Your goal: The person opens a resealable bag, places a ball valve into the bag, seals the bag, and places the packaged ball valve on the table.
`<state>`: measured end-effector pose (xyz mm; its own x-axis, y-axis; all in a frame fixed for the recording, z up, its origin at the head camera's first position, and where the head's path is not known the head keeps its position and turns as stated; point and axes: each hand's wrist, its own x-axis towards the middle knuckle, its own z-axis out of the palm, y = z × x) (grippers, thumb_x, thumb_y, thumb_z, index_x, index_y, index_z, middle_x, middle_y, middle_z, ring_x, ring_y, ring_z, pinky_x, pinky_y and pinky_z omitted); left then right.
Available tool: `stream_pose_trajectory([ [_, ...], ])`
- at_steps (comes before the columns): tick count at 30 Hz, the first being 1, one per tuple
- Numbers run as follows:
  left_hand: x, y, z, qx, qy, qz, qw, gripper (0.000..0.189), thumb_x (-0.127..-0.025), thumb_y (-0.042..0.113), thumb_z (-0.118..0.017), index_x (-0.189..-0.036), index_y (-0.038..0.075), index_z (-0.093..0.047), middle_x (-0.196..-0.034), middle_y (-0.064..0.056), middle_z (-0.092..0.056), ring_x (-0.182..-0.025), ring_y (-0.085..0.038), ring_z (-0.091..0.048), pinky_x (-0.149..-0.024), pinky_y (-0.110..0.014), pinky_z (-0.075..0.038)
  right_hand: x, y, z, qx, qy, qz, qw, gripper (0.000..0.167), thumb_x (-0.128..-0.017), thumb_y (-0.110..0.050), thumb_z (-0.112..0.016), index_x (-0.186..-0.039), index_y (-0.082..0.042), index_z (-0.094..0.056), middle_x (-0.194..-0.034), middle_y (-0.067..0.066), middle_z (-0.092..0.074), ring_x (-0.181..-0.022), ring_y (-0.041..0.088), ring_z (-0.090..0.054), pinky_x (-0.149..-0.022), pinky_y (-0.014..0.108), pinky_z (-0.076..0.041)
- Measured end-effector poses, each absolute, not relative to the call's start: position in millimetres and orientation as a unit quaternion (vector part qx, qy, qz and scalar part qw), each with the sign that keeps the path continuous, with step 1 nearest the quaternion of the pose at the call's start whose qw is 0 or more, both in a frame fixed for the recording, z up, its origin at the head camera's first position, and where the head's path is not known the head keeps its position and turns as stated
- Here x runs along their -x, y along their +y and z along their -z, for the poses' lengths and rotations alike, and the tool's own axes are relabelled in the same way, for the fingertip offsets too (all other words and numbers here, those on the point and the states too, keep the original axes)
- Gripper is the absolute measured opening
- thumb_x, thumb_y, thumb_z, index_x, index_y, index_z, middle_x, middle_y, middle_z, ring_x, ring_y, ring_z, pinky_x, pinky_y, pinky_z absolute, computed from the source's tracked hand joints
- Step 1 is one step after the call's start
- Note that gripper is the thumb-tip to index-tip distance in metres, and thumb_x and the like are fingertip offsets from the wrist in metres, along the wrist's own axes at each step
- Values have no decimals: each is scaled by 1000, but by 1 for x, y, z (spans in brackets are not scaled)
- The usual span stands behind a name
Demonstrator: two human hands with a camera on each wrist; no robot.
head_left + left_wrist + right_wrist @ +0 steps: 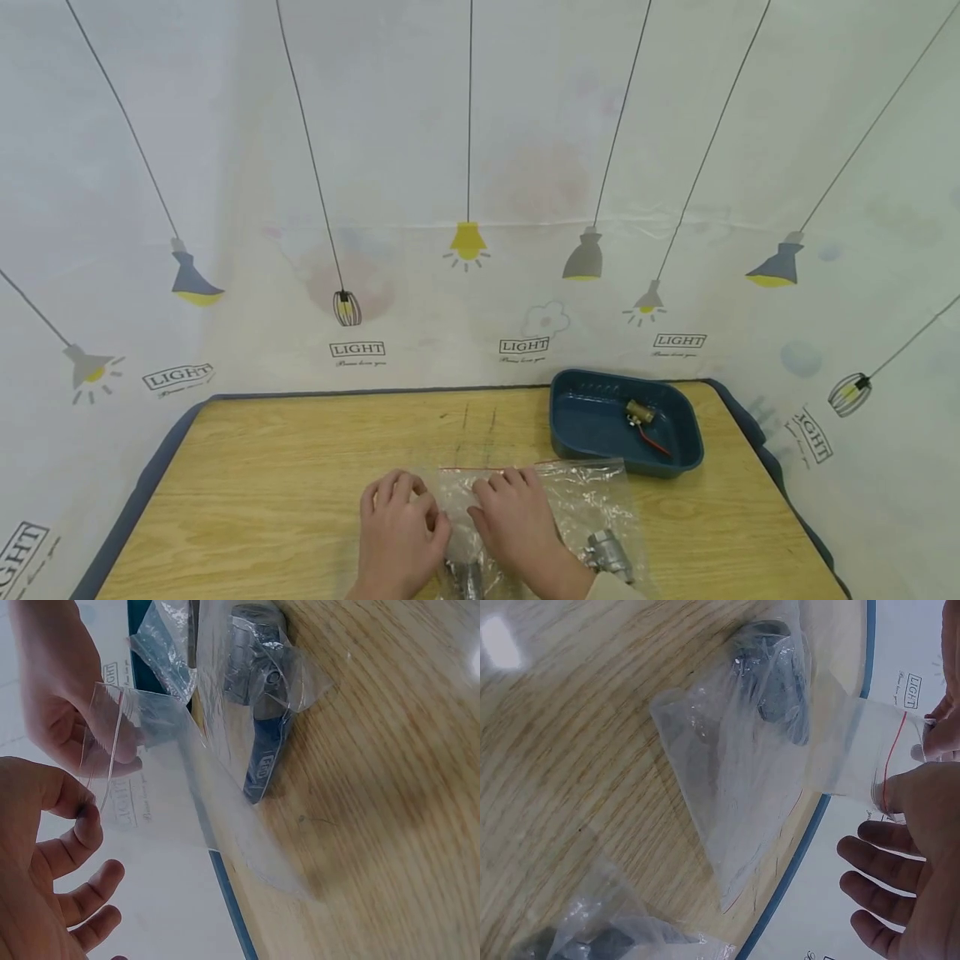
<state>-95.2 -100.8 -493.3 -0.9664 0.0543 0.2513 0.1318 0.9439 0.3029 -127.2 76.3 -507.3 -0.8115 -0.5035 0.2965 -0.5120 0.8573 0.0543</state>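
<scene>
Both hands hold a clear zip bag by its mouth; nothing shows inside it. My left hand pinches one side between thumb and index finger, its other fingers loosely bent. My right hand pinches the opposite side, and its remaining fingers are spread apart. A red line runs along the bag's mouth in the right wrist view. Below the hands lies a grey metal valve with a blue handle in clear plastic. Another metal valve lies in a bag beside my right wrist.
At the back right of the wooden table stands a dark blue tray. In it lies a brass valve with a red handle. More bagged metal shows low in the right wrist view. A printed wall sheet surrounds the table.
</scene>
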Motion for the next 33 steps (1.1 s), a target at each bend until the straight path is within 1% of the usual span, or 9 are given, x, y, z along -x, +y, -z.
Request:
stream_pose_trajectory([
  [7, 98, -101, 496, 42, -980, 155, 118, 39, -83, 31, -65, -51, 28, -43, -92, 4, -56, -109, -25, -51, -99, -54, -37, 124, 80, 508, -265, -951, -20, 156, 22, -88, -46, -66, -90, -24, -64, -81, -6, -66, -83, 17, -61, -82, 38, -45],
  [10, 99, -101, 497, 44, -980, 155, 119, 39, -84, 30, -65, -51, 28, -43, -92, 4, -56, -109, -25, -50, -98, -53, -37, 124, 80, 507, -262, -953, -22, 153, 22, -88, -46, -65, -90, -24, -64, -81, -6, -67, -84, 17, -62, -81, 38, -46],
  [18, 102, -101, 498, 45, -981, 156, 110, 40, -84, 30, -64, -50, 27, -42, -92, 4, -56, -110, -26, -50, -99, -54, -37, 126, 82, 505, -246, -961, -41, 122, 21, -92, -45, -61, -96, -25, -66, -88, -8, -69, -88, 16, -63, -81, 38, -47],
  [23, 103, -101, 499, 46, -979, 160, 116, 41, -83, 30, -65, -49, 26, -42, -92, 3, -58, -111, -27, -51, -100, -55, -36, 127, 83, 505, -241, -960, -43, 136, 23, -93, -45, -58, -95, -24, -67, -88, -7, -70, -86, 15, -64, -79, 36, -47],
  [27, 104, -101, 500, 46, -978, 161, 121, 41, -83, 31, -65, -49, 27, -42, -94, 2, -60, -113, -27, -52, -101, -54, -36, 128, 84, 506, -243, -956, -41, 161, 21, -92, -45, -61, -93, -24, -67, -86, -7, -70, -83, 15, -64, -78, 35, -47],
  [29, 105, -102, 501, 46, -978, 163, 120, 42, -83, 32, -65, -49, 27, -43, -95, 2, -60, -113, -27, -51, -101, -55, -35, 129, 86, 506, -243, -955, -44, 166, 21, -91, -44, -63, -92, -24, -67, -86, -7, -70, -83, 16, -63, -78, 35, -47],
  [33, 106, -103, 502, 44, -978, 171, 115, 41, -83, 32, -66, -49, 27, -44, -95, 3, -60, -114, -27, -51, -103, -55, -34, 132, 90, 502, -240, -958, -58, 146, 19, -89, -41, -66, -95, -23, -68, -90, -6, -71, -86, 17, -64, -80, 38, -47],
])
